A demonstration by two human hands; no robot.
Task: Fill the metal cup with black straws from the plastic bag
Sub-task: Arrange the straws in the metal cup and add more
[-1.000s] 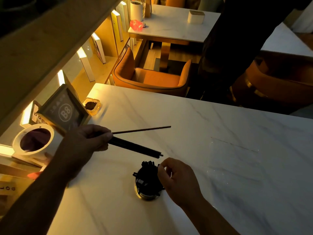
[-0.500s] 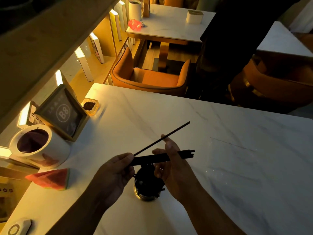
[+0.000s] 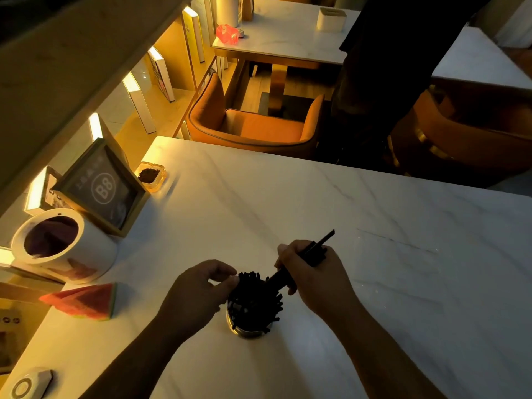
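The metal cup [image 3: 250,326] stands on the white worktop [image 3: 374,283], close to the person. It is already packed with black straws [image 3: 253,295] that stick up and fan out over its rim.

The left hand [image 3: 198,292] is just left of the cup. Its thumb and first finger are pinched together and touch the tops of the straws on that side. I cannot tell if it grips one straw or only steadies them.

The right hand [image 3: 313,279] is just right of the cup and a bit behind it. Its fingers are curled tight around a small bundle of straws [image 3: 312,253]. The bundle leans. Its low end points down into the cup and its high end sticks out past the hand, away from the person.

To do this step well, I think the right hand should tip the bundle more upright and find a gap among the straws. Then it should let the bundle slide down slowly, not push hard. The left hand could hold the other straws aside and keep the cup from tipping.

Behind the cup and to its right, something thin and clear lies flat on the worktop. It may be the plastic bag, but it is too faint to tell.

Far left of the cup sits a watermelon slice [image 3: 83,302], and past it a white round tub [image 3: 86,254].
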